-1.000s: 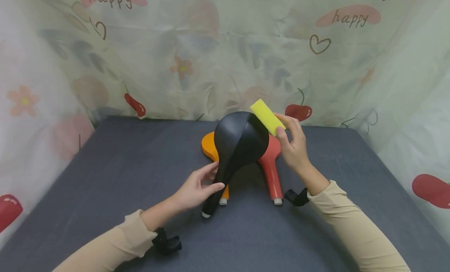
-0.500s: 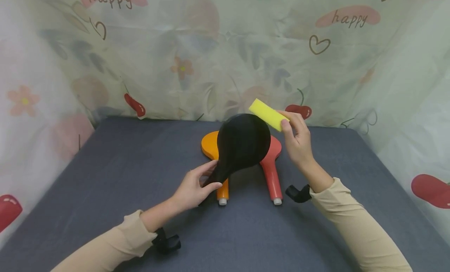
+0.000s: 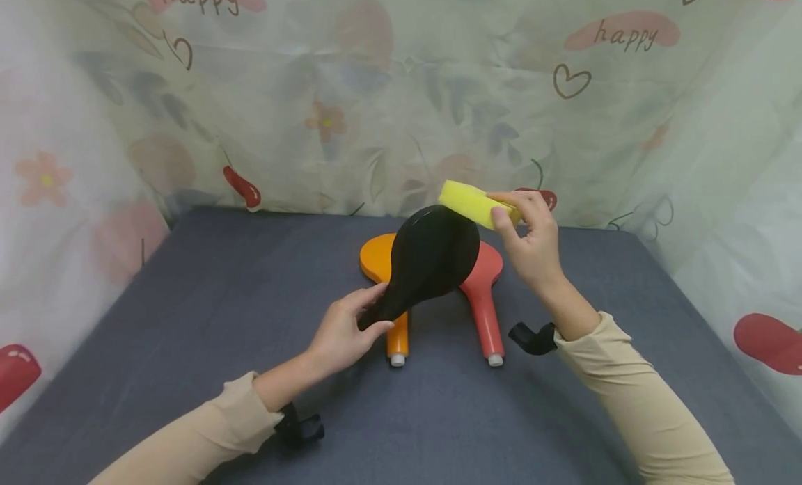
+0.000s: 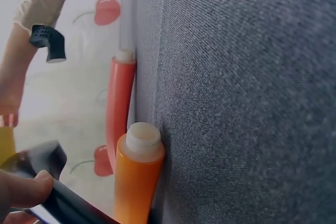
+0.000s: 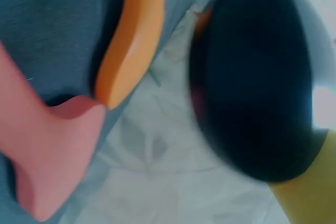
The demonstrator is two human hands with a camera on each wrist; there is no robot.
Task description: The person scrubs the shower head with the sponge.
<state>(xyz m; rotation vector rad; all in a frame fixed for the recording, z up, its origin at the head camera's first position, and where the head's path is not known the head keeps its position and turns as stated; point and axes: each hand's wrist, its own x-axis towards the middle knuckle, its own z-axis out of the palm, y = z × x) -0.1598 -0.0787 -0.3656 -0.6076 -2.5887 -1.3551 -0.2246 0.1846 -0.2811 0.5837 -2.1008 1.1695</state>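
Observation:
My left hand [image 3: 342, 330] grips the handle of a black shower head [image 3: 432, 252], held tilted above the table with its round head up and to the right. A yellow sponge [image 3: 471, 204] is pinched between the thumb and fingers of my right hand [image 3: 532, 238]. It lies against the upper edge of the black head; the right wrist view shows the sponge [image 5: 310, 184] at the rim of the black shower head [image 5: 257, 82]. Behind the black one, an orange shower head [image 3: 376, 257] and a red shower head [image 3: 482, 304] lie on the table, the orange partly hidden.
A dark grey cloth-covered table [image 3: 250, 290] spreads under everything. White printed curtains [image 3: 388, 102] stand along its back and sides. Each wrist carries a black camera mount [image 3: 532, 339]. White end fittings on the orange [image 3: 397, 360] and red handles point toward me.
The black shower head has tilted, its face turning and its handle end lifting. The sponge has swung flatter along its upper edge, and my right hand has shifted slightly up and right.

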